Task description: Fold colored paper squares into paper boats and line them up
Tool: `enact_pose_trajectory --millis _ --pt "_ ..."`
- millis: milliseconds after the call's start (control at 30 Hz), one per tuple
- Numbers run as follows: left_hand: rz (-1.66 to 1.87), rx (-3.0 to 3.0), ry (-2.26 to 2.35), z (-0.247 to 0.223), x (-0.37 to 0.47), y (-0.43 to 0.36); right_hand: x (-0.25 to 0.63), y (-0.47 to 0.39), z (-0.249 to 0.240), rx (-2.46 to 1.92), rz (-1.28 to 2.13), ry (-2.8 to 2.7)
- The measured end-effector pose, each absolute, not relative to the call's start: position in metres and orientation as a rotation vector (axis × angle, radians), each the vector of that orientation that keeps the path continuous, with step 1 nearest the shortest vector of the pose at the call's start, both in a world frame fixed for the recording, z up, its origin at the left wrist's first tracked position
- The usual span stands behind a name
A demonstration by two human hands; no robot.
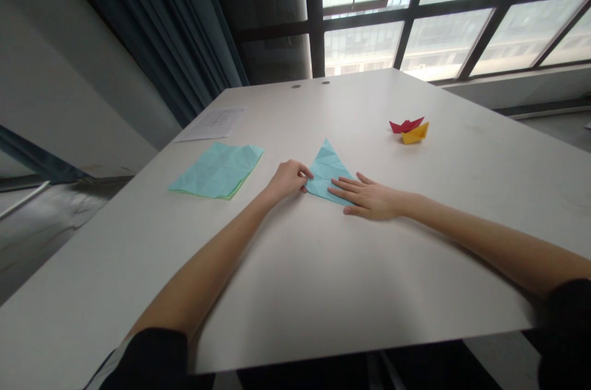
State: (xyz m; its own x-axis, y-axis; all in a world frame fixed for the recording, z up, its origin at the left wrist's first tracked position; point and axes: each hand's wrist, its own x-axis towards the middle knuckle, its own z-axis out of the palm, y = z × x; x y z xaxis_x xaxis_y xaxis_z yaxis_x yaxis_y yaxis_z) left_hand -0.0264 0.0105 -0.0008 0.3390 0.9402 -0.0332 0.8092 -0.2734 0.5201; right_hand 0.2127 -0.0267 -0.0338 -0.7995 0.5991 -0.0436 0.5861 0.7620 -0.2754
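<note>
A light blue sheet of paper [329,163], folded into a triangle with creases across it, lies on the white table with one point facing away from me. My left hand [290,178] pinches its left corner between thumb and fingers. Flat over its right part rests my right hand [369,196], fingers spread and pressing the paper down; that corner is hidden beneath it.
To the left lies a stack of creased blue and green paper [217,170], with a printed sheet [210,124] behind it. A red paper boat [406,125] and a yellow paper boat [414,134] sit at the right. The white table [295,291] ends near my body.
</note>
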Motion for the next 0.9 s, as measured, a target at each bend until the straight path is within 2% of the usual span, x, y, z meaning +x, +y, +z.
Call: enact_pose_trajectory --millis 200,333,433,600,700,900 --pt "0.065 2.268 1.542 0.016 -0.027 0.005 0.211 -0.031 -0.028 -0.936 0.49 -2.931" --pt "-0.164 2.447 1.704 0.022 -0.024 -0.004 0.208 -0.034 -0.024 -0.889 0.507 -2.953" --pt "-0.167 2.542 1.769 0.019 -0.018 -0.009 0.206 -0.035 -0.023 -0.851 0.527 -2.961" --pt "0.107 2.851 1.42 -0.004 -0.009 -0.004 0.205 -0.036 -0.023 -0.772 0.531 -2.954" --pt "0.173 2.829 1.336 -0.021 -0.012 0.005 0.206 -0.036 -0.024 -0.747 0.514 -2.951" --pt "-0.021 2.765 1.29 -0.033 -0.023 0.012 0.209 -0.035 -0.027 -0.721 0.5 -2.934"
